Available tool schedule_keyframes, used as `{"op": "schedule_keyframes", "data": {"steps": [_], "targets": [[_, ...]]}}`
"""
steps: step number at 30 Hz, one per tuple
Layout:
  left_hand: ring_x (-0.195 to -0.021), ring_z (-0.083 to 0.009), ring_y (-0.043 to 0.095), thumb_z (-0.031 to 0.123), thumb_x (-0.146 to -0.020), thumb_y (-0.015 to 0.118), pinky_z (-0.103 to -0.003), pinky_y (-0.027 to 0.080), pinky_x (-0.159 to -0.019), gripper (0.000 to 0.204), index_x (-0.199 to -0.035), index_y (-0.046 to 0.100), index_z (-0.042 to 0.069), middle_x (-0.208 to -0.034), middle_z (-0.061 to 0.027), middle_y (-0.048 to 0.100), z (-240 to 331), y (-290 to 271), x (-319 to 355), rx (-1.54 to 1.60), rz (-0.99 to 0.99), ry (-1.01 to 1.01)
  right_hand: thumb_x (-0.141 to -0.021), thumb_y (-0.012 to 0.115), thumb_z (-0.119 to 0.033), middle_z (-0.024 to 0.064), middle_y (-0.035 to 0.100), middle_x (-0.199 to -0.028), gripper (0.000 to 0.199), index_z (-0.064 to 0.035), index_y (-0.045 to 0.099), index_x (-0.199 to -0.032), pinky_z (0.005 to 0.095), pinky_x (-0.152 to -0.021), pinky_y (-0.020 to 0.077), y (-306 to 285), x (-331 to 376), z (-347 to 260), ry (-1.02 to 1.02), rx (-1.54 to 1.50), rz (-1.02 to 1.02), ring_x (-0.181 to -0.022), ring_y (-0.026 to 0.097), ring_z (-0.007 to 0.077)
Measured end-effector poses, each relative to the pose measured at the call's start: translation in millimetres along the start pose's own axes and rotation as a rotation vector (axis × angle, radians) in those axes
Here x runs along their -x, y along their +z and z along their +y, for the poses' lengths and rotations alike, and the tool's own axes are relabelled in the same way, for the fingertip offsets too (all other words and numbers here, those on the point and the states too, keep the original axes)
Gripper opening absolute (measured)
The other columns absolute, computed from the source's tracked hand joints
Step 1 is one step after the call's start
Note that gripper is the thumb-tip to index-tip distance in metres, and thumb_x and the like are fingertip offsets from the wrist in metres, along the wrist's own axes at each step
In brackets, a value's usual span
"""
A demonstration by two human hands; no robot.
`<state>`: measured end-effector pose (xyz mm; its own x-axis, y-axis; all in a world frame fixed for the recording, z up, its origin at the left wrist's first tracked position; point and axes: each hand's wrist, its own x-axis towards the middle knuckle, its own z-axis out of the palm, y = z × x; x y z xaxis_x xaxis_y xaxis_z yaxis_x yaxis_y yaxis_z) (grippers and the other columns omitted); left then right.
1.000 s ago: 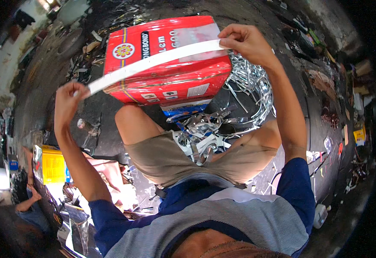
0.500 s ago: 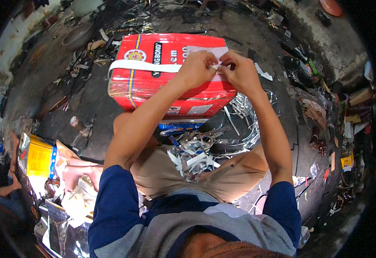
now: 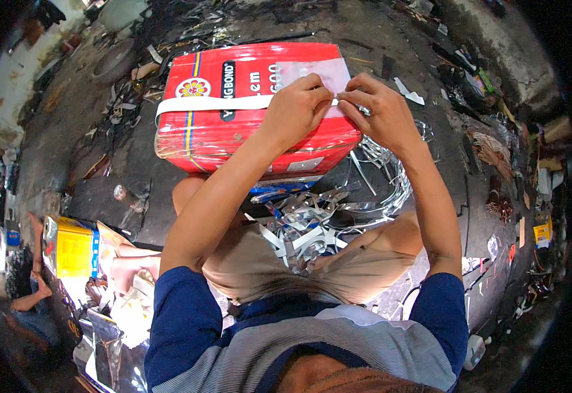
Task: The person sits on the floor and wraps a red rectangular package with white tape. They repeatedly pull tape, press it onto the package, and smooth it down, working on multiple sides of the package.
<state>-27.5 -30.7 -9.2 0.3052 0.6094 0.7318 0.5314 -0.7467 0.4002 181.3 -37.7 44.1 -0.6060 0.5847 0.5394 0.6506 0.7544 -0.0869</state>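
A white strip (image 3: 207, 103) lies across the top of a red box (image 3: 233, 137) in front of me and bends down over its left edge. My left hand (image 3: 295, 110) is closed in a pinch on this strip towards the box's right side. Just beside it, my right hand (image 3: 385, 112) pinches the small white end of the strip between thumb and forefinger, its other fingers bent. The two sets of fingertips nearly meet. Under them, a pale pinkish-white sheet (image 3: 322, 71) covers the box's right part. My fingers partly hide the strip's end.
Between my legs lie cut silver and white strips (image 3: 305, 230), with a loose silver coil (image 3: 400, 180) right of the box. A blue item (image 3: 282, 188) sits beneath the box. To the left are a yellow tin (image 3: 75, 247) and another person's foot (image 3: 34, 296). Scraps litter the floor.
My right hand has drawn slightly right and its fingers have loosened apart somewhat. The left hand still pinches the strip. The whole view has shifted a little, with the box appearing farther left.
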Motion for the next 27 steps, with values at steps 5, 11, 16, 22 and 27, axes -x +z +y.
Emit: {"op": "schedule_keyframes", "data": {"steps": [5, 11, 16, 22, 27], "targets": [[-0.076, -0.0231, 0.067, 0.016, -0.083, 0.077, -0.034, 0.052, -0.069, 0.018, -0.097, 0.076, 0.003, -0.090, -0.0112, 0.067, -1.0, -7.3, -4.8, 0.227, -0.095, -0.235, -0.086, 0.073, -0.020, 0.0102, 0.064, -0.100, 0.018, -0.0031, 0.074, -0.093, 0.0413, -0.079, 0.0544, -6.0, -8.2, 0.4, 0.092, -0.080, -0.096, -0.089, 0.067, 0.0312], [-0.075, -0.0290, 0.069, 0.016, -0.080, 0.077, -0.038, 0.054, -0.069, 0.016, -0.090, 0.077, 0.004, -0.088, -0.0125, 0.069, -2.6, 0.1, -5.5, 0.234, -0.045, -0.296, -0.084, 0.074, -0.017, 0.0111, 0.062, -0.097, 0.017, -0.0036, 0.077, -0.094, 0.0382, -0.080, 0.0519, -2.3, -3.5, 4.9, 0.186, -0.235, -0.038, -0.088, 0.065, 0.0290], [-0.074, -0.0286, 0.068, 0.019, -0.080, 0.076, -0.039, 0.053, -0.068, 0.016, -0.087, 0.077, 0.005, -0.085, -0.0118, 0.069, -3.3, -0.8, -7.3, 0.200, -0.028, -0.301, -0.082, 0.077, -0.015, 0.0109, 0.062, -0.094, 0.015, -0.0040, 0.077, -0.092, 0.0362, -0.075, 0.0520, 6.5, -1.0, 1.6, 0.246, -0.272, 0.054, -0.083, 0.065, 0.0263], [-0.074, -0.0262, 0.068, 0.017, -0.083, 0.073, -0.036, 0.053, -0.069, 0.016, -0.088, 0.076, 0.002, -0.085, -0.0123, 0.069, -3.3, 2.0, -6.1, 0.119, 0.008, -0.231, -0.080, 0.078, -0.014, 0.0085, 0.062, -0.089, 0.013, -0.0032, 0.077, -0.087, 0.0320, -0.070, 0.0503, 29.0, 1.3, 6.6, 0.372, -0.352, 0.184, -0.077, 0.062, 0.0197], [-0.076, -0.0311, 0.070, 0.020, -0.080, 0.073, -0.040, 0.054, -0.069, 0.018, -0.086, 0.075, 0.003, -0.084, -0.0144, 0.069, -0.2, 0.1, -17.8, 0.019, -0.087, -0.202, -0.076, 0.076, -0.011, 0.0018, 0.054, -0.079, 0.018, -0.0040, 0.063, -0.086, 0.0281, -0.064, 0.0439, 49.3, 3.6, 28.4, 0.668, -0.785, 0.181, -0.070, 0.049, 0.0112]]}}
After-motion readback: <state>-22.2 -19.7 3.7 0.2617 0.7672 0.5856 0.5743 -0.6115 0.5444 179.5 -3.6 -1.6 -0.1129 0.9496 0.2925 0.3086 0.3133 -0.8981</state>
